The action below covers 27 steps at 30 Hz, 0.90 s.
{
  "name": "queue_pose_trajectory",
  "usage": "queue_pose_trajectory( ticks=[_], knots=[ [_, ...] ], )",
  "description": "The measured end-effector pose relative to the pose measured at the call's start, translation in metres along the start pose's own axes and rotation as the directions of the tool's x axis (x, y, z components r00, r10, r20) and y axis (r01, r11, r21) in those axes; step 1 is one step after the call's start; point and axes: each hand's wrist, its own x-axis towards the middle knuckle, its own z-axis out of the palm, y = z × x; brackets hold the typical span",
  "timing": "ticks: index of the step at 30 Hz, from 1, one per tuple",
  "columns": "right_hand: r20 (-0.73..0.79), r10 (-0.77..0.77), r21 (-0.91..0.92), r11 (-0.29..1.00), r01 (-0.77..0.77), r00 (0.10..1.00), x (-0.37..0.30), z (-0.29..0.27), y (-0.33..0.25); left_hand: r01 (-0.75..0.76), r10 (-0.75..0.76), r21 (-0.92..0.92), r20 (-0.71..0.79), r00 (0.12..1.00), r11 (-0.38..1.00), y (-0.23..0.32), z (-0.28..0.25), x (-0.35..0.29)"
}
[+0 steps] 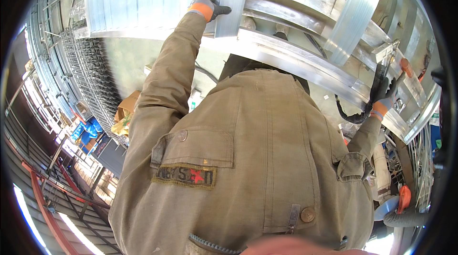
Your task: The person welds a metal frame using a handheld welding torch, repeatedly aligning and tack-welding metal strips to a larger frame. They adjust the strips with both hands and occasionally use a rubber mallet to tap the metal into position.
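Resting on the ribbed metal panel across the left part of the silver metal frame, the gloved left hand showed me, watching remotely, a thumb spread away from its fingers. Near the frame's right end, I saw the gloved right hand beside a black cable; with its fingers small and shadowed, I couldn't tell whether they gripped anything. An orange-brown cylindrical piece sat near its fingertips. Between the hands, a narrower ribbed strip crossed the frame.
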Motion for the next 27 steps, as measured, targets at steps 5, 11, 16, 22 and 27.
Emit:
queue_pose_trajectory(
  ticks=[5,11,16,22,27],
  knots=[
    [0.163,-0.063,-0.231,0.968,0.1,0.985,0.0,0.011,-0.05,-0.042,0.042,0.017,-0.028,0.999,0.999,-0.006,0.003,0.005],
    [0.276,-0.045,-0.668,0.71,0.225,0.96,0.015,0.028,-0.058,-0.021,0.022,0.08,-0.011,1.0,0.997,-0.005,0.007,0.011],
    [0.304,0.106,-0.617,0.779,0.111,0.947,0.027,0.043,-0.052,-0.024,0.024,0.047,-0.005,1.0,0.999,-0.005,0.005,0.006],
    [0.194,0.139,-0.453,0.891,-0.037,0.971,0.031,0.016,-0.044,-0.068,0.074,0.076,-0.077,0.994,0.995,-0.005,0.005,0.002],
    [0.034,0.137,-0.343,0.932,-0.117,0.99,0.028,-0.046,-0.072,-0.094,0.102,0.107,-0.067,0.993,0.99,-0.008,0.006,0.002]
  ],
)
